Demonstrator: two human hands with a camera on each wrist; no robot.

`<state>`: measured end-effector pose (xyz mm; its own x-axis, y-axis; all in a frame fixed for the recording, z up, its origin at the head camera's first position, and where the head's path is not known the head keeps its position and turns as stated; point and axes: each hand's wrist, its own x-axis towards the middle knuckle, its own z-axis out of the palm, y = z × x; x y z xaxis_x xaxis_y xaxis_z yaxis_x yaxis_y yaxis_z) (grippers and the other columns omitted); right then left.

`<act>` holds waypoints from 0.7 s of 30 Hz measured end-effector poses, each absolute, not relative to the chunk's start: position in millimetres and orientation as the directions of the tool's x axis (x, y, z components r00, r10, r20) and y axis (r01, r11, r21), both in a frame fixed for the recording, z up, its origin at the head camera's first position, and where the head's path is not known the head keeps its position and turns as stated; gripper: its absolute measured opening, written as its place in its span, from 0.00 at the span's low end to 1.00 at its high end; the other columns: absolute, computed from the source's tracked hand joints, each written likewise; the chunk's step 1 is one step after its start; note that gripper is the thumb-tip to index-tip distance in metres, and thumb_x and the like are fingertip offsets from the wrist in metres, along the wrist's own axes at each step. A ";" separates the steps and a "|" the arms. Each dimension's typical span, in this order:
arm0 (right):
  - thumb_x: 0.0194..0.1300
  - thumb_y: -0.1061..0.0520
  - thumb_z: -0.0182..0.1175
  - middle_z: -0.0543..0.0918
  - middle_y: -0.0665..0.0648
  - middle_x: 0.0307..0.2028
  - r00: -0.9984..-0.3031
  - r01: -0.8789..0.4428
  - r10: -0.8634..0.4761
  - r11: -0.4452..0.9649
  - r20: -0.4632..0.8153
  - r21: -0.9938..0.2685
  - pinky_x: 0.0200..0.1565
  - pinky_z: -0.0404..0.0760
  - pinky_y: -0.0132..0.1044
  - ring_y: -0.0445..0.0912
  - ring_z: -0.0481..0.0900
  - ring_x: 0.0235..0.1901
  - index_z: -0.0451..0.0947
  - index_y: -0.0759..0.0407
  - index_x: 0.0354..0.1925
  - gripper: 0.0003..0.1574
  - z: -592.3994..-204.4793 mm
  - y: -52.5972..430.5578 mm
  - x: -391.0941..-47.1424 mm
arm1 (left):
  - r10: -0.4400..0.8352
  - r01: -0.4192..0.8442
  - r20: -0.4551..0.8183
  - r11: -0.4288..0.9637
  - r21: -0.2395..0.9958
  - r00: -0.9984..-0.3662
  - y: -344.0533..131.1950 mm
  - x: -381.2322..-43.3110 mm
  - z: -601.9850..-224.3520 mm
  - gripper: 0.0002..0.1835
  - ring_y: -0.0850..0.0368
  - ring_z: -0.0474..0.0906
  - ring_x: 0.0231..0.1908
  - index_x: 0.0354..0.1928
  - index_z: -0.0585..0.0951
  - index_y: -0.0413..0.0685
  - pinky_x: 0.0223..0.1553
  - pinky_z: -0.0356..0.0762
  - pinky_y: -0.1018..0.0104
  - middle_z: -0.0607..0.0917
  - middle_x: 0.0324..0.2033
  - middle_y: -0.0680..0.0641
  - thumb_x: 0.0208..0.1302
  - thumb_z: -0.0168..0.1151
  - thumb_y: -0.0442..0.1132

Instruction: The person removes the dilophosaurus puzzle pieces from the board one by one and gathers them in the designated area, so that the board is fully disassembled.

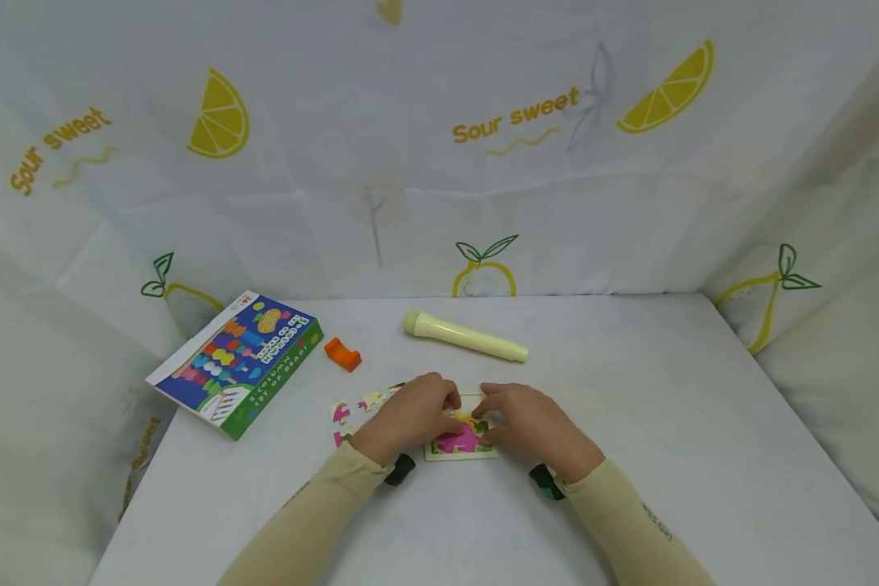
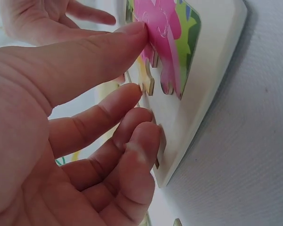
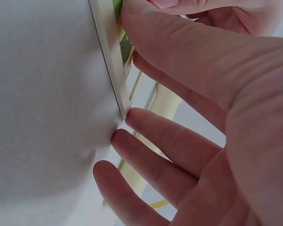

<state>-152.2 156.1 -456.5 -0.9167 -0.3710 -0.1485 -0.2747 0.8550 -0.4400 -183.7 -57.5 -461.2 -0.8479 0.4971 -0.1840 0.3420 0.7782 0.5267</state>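
Note:
A small jigsaw board with a pale frame (image 1: 460, 457) lies between my hands, holding a picture with pink, yellow and green parts. My left hand (image 1: 417, 413) reaches over its left side. In the left wrist view the left thumb presses on the pink puzzle pieces (image 2: 156, 28), and the index fingertip is at a yellow puzzle piece (image 2: 148, 84); the other fingers bend loosely by the frame. My right hand (image 1: 533, 422) is at the board's right side. Its thumb rests on the picture, while its spread fingers (image 3: 165, 136) reach around the frame's edge (image 3: 107, 56).
Several loose puzzle pieces (image 1: 340, 413) lie left of the board, partly hidden by the left arm. Farther back are an orange block (image 1: 343, 355) and a pale yellow microphone-shaped stick (image 1: 469, 336). A colourful toy box (image 1: 252, 358) sits at the left edge, before a printed curtain (image 1: 322, 163).

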 end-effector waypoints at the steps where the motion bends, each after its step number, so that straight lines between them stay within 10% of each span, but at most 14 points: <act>1: 0.61 0.53 0.81 0.82 0.57 0.71 -0.916 -0.271 -0.370 0.856 -0.153 -0.441 0.66 0.82 0.56 0.58 0.80 0.71 0.93 0.46 0.49 0.17 -456.4 155.6 -152.4 | 0.496 0.338 -0.184 0.776 0.533 -0.849 -57.7 -183.8 -461.3 0.15 0.59 0.75 0.36 0.45 0.87 0.49 0.41 0.76 0.66 0.80 0.35 0.54 0.65 0.79 0.49; 21: 0.61 0.54 0.81 0.83 0.59 0.70 -0.909 -0.298 -0.391 0.852 -0.145 -0.431 0.67 0.81 0.56 0.58 0.80 0.71 0.94 0.47 0.49 0.16 -459.5 155.6 -157.0 | 0.482 0.251 -0.182 0.701 0.668 -0.857 -60.3 -188.1 -465.1 0.06 0.61 0.80 0.31 0.45 0.89 0.49 0.39 0.80 0.66 0.85 0.30 0.56 0.73 0.71 0.43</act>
<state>-157.0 155.6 -459.5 -0.9089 -0.3911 -0.1449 -0.2978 0.8517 -0.4312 -188.1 -60.3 -465.1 -0.8572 0.4816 -0.1825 0.2515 0.7006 0.6678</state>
